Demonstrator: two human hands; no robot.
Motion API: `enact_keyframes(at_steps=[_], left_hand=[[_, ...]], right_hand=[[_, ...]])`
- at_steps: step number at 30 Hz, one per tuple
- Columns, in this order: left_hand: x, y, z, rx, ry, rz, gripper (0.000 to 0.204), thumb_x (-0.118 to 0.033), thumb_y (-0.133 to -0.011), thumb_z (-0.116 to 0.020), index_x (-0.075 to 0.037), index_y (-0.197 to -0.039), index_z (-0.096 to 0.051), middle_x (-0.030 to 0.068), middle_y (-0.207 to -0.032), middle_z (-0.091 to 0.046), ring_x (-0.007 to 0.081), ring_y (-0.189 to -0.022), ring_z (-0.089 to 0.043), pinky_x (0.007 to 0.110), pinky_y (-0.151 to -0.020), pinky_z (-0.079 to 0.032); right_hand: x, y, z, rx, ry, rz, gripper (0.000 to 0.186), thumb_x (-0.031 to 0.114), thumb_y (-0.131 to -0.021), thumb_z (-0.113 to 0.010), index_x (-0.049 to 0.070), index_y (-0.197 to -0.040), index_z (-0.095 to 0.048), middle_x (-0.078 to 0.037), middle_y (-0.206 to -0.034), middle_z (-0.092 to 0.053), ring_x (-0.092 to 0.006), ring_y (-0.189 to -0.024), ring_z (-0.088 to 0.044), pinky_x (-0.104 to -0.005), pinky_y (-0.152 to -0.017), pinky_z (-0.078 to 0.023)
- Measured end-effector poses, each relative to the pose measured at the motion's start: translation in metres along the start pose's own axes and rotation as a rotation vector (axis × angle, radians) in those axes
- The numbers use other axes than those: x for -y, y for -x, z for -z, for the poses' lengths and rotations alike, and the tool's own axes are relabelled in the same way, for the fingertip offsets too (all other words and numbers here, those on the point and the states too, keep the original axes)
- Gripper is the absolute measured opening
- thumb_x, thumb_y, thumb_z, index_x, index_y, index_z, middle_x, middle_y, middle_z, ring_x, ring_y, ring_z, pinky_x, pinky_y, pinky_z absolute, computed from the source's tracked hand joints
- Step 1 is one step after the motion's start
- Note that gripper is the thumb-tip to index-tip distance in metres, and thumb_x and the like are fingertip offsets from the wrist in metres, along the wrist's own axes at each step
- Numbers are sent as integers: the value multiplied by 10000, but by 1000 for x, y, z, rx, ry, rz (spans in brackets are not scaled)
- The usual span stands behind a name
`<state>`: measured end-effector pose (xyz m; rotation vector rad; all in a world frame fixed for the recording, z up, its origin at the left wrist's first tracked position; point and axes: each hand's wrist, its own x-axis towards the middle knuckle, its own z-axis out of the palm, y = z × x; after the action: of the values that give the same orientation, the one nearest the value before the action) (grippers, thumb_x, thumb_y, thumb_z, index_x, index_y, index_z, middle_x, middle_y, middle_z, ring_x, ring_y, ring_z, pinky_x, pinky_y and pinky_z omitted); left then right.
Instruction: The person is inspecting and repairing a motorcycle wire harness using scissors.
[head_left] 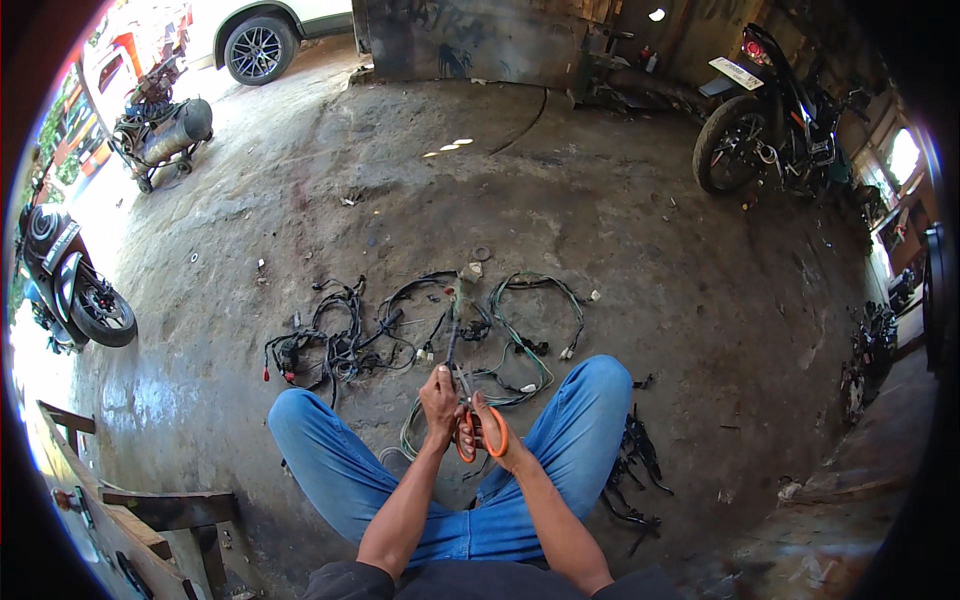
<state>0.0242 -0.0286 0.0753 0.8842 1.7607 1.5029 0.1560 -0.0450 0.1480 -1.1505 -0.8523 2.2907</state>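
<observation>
I sit on the floor with both hands between my knees. My left hand [438, 402] is closed around a dark-wrapped wire harness [451, 338], whose upper end runs away from me. In my right hand [490, 428] are scissors [503, 432] with orange handles, fingers through the loops. The blades point up beside the harness, close to the left hand; whether they touch it I cannot tell. Beyond my hands lie loops of green wire [579, 320] with pale connectors. To their left is a tangled black wire harness [345, 350] with several plugs.
Black cut pieces [640, 455] lie beside my right knee. A small ring [481, 254] lies beyond the wires. Motorcycles stand at the right [735, 140] and left [100, 310]. An air compressor [180, 133] and a white car [320, 12] are farther back. Near left is a wooden bench [120, 530].
</observation>
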Motion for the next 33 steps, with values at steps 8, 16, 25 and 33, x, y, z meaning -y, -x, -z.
enact_keyframes(at_steps=[8,16,25,33], left_hand=[[-46,-2,29,-274,77,-211,364,-296,-1070,-450,-8,-964,-646,-19,-585,-475,40,-502,-420,254,-460,-307],[35,1,5,72,-56,78,345,-296,-1069,-418,-23,-953,-595,58,-750,-592,90,-655,-500,303,-603,-424],[70,10,-16,330,582,536,341,-353,-1072,-456,-72,-1207,-594,56,-1039,-664,94,-685,-551,235,-571,-466],[70,12,-2,440,686,612,369,-405,-1057,-469,-139,-1297,-559,49,-992,-654,85,-584,-516,215,-418,-409]], right_hand=[[-1,-1,-10,171,98,170,661,666,-997,-350,45,-1095,-553,6,-770,-479,-94,-629,-479,-269,-586,-455],[-10,-16,0,11,12,-38,630,689,-973,-404,76,-970,-548,16,-689,-436,-94,-549,-450,-264,-506,-428],[-21,-26,20,-208,11,-110,708,781,-887,-463,77,-893,-538,20,-619,-428,-118,-479,-453,-267,-455,-412],[-17,-35,19,-151,3,-131,700,788,-883,-466,89,-872,-516,26,-623,-420,-87,-479,-432,-250,-449,-403]])
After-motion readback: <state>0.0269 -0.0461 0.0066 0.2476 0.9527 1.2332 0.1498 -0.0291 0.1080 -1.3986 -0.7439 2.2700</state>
